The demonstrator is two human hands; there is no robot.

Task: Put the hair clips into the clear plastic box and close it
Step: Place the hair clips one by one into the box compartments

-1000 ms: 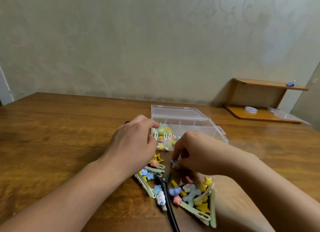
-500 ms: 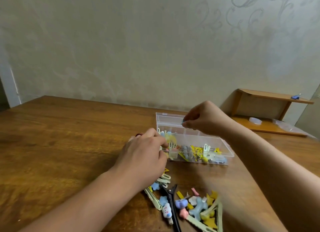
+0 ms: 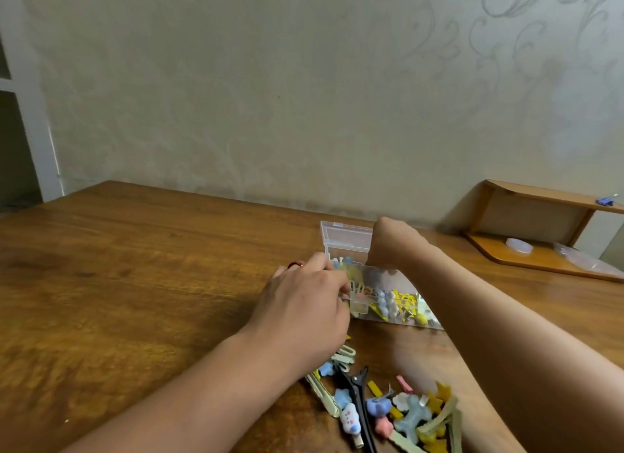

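Note:
The clear plastic box (image 3: 426, 321) lies on the wooden table (image 3: 135, 283) with its lid (image 3: 344, 238) open at the back. Several coloured hair clips lie inside it. My left hand (image 3: 304, 307) grips the box's near left end, fingers curled at the rim. My right hand (image 3: 383, 250) bends down at the wrist into the box; its fingers are hidden behind the wall, so any clip in them is out of sight. A pile of loose hair clips (image 3: 405, 412) lies in front of the box, with a black clip (image 3: 354, 381) among them.
A small wooden shelf (image 3: 540, 199) stands on the table at the back right, with a white round thing (image 3: 520, 244) and a clear bag (image 3: 580, 260) on its base. The wall runs close behind the box. The table's left edge lies far left.
My right hand rose from the loose pile, pinching something small, passed over the box and now dips into it. My left hand has stayed at the box's left end.

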